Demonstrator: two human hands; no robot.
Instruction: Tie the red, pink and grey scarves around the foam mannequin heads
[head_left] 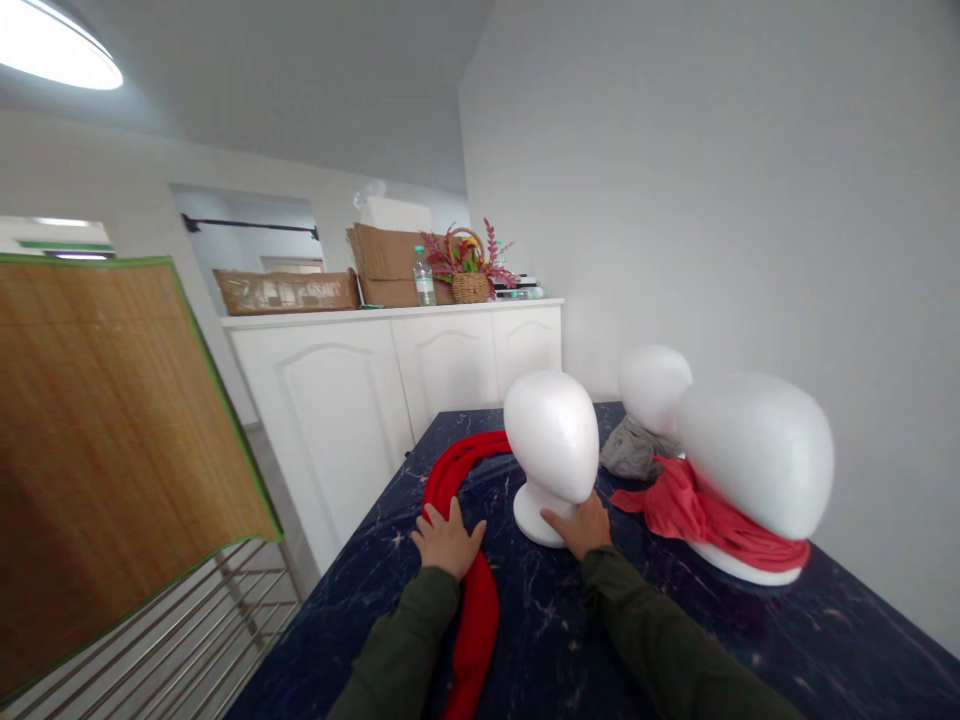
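A white foam mannequin head stands upright on its round base in the middle of the dark blue marbled table. My right hand grips its neck from the right, thumb in front and the other fingers partly hidden. A long red scarf curves along the table, its far part passing behind the head. On the scarf rests my left hand, fingers spread and lying flat.
To the right, a foam head has a coral scarf around its neck. Behind it, another foam head wears a grey cloth. White cabinets stand beyond. A metal rack with a bamboo mat is at left.
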